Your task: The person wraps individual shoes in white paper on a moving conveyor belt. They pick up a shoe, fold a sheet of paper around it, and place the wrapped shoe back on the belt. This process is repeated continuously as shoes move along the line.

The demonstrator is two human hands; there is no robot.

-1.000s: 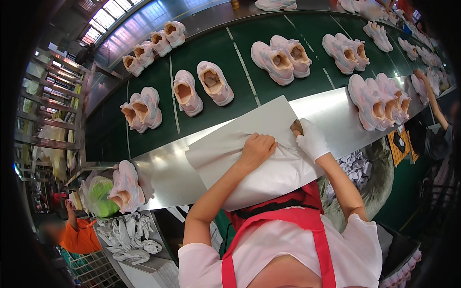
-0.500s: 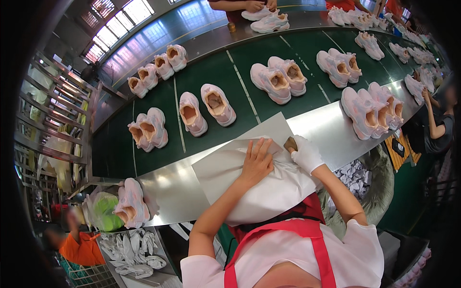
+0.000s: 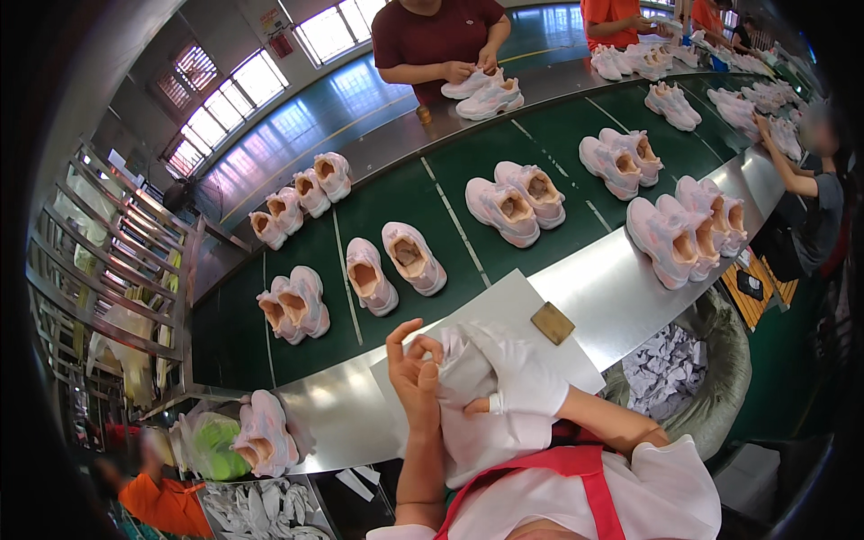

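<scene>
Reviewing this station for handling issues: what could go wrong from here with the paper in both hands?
1. The left hand and gloved right hand bunch the white paper up off the steel ledge; thin sheets could tear.
2. The small brown block sits on the flat sheets near the edge; a tug might slide it off.

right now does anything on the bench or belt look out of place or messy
Nothing looks damaged or spilled. The pink shoes sit in pairs on the green belt. A small tan block lies alone on the white paper sheet, and both hands are bunching white paper.
</scene>
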